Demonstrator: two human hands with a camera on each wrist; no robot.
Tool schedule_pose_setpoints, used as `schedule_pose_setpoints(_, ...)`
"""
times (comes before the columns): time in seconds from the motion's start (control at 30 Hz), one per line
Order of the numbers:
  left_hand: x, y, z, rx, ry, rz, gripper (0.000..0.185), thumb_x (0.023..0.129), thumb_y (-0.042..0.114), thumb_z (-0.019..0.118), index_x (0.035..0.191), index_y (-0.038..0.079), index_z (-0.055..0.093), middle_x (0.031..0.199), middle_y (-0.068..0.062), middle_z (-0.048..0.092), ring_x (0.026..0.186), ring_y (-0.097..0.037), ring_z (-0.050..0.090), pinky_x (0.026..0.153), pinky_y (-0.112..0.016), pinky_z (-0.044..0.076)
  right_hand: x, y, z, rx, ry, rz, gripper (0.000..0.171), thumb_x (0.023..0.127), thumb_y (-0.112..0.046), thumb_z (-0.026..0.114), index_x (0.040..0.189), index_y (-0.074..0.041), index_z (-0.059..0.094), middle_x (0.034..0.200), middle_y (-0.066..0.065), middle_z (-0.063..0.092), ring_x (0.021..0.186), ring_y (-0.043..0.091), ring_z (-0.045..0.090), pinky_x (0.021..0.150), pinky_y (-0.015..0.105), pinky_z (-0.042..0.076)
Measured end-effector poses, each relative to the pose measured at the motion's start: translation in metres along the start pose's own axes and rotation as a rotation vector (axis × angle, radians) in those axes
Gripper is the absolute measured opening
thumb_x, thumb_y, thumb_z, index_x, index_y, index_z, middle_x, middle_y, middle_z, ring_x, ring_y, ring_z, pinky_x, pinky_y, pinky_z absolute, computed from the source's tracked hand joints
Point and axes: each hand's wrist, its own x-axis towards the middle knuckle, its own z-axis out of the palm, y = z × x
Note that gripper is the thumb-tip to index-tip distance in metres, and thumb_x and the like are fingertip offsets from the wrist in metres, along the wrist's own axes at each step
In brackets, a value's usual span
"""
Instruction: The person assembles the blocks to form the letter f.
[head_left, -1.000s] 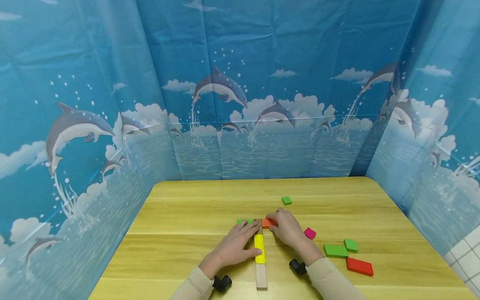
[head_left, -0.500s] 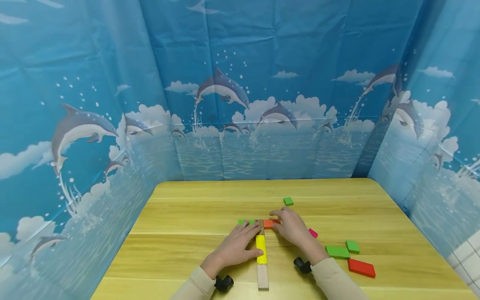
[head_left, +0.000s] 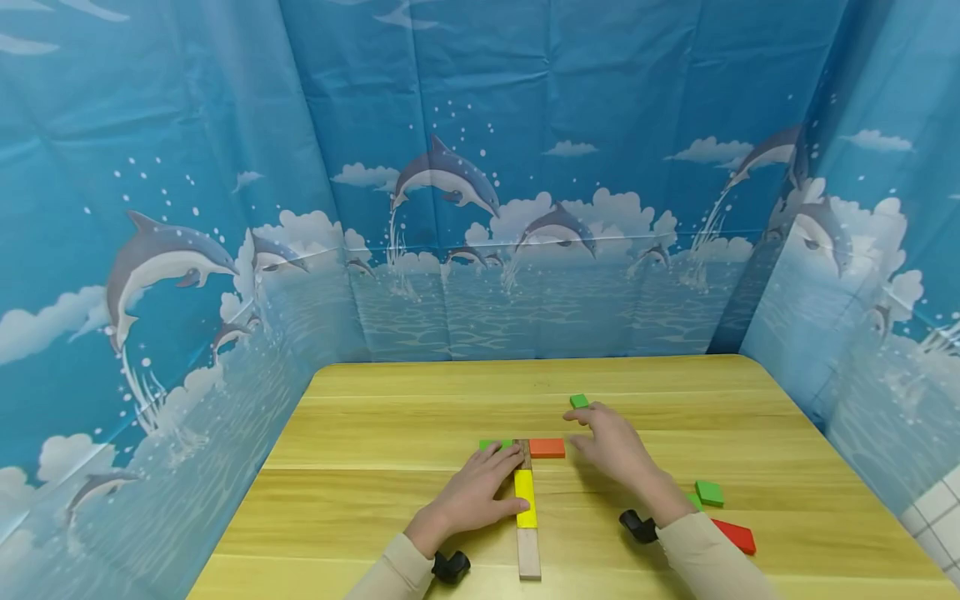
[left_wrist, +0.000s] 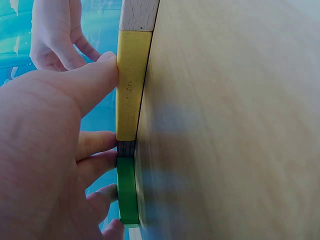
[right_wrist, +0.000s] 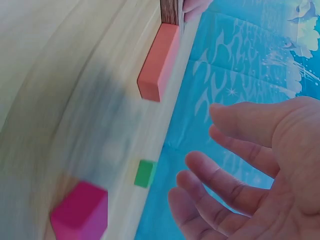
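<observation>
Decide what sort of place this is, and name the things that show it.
Probably a screened-off indoor activity corner: dolphin-print sheeting hangs behind a wood-grain table, coloured blocks lie on it, and white tiles show at the head view's right edge.

Leaping dolphins (head_left: pixel 450 173), white clouds (head_left: pixel 600 215) and rippled water (head_left: pixel 480 312) were pictured on a blue curtain (head_left: pixel 622 75), which was hung behind a yellow wood-grained table (head_left: pixel 337 483) and along both its sides. The curtain was lined with creases, and the table's far corners were rounded off. White tiles (head_left: pixel 939 523), divided by darker joints, were glimpsed at the head view's lower right.
</observation>
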Motion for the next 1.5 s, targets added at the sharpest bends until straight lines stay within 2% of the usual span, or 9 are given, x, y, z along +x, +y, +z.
schedule_pose_setpoints(0.37,-0.001,0.000,0.000,0.000,-0.008,-0.004,0.073,0.086,0.062,0.041,0.145,0.023,0.025,0.149,0.004,0.019,0.136,-0.026,0.014,0.106,-0.049,0.016,-0.013,0.010,-0.026,-0.035,0.021,-0.040,0.039,0.078,-0.022,0.073,0.115,-0.025,0.063,0.093,-0.004,0.055,0.089,0.021,0.058,0.060,0.030,0.048)
schedule_pose_setpoints(0.87,0.000,0.000,-0.001,-0.005,-0.006,-0.004,0.071,0.086,0.061,0.043,0.144,0.023,0.026,0.149,0.005,0.020,0.136,-0.025,0.014,0.107,-0.048,0.016,-0.039,0.033,-0.053,-0.052,0.003,-0.018,0.038,0.078,-0.023,0.073,0.115,-0.022,0.063,0.097,-0.003,0.056,0.091,0.022,0.058,0.065,0.036,0.050)
schedule_pose_setpoints(1.2,0.000,-0.001,0.000,-0.002,-0.014,-0.005,0.071,0.086,0.062,0.040,0.144,0.024,0.025,0.149,0.005,0.019,0.136,-0.024,0.012,0.107,-0.047,0.016,-0.052,0.057,-0.057,-0.054,-0.016,0.033,0.039,0.077,-0.036,0.071,0.113,-0.022,0.063,0.095,-0.003,0.057,0.090,0.023,0.058,0.065,0.037,0.049)
schedule_pose_setpoints(1.33,0.001,-0.002,0.002,-0.001,-0.008,0.000,0.071,0.086,0.063,0.040,0.144,0.024,0.025,0.149,0.005,0.019,0.136,-0.024,0.013,0.107,-0.048,0.017,-0.059,0.065,-0.060,-0.072,-0.027,0.039,0.038,0.078,-0.031,0.072,0.113,-0.021,0.063,0.098,0.000,0.058,0.087,0.023,0.058,0.065,0.037,0.049)
schedule_pose_setpoints(1.5,0.001,-0.003,0.002,0.005,-0.002,0.002,0.072,0.086,0.062,0.041,0.144,0.023,0.026,0.149,0.005,0.019,0.136,-0.024,0.013,0.106,-0.048,0.017,-0.068,0.070,-0.065,-0.085,-0.065,0.035,0.035,0.077,-0.021,0.073,0.111,-0.017,0.065,0.094,0.002,0.059,0.084,0.022,0.058,0.064,0.036,0.049)
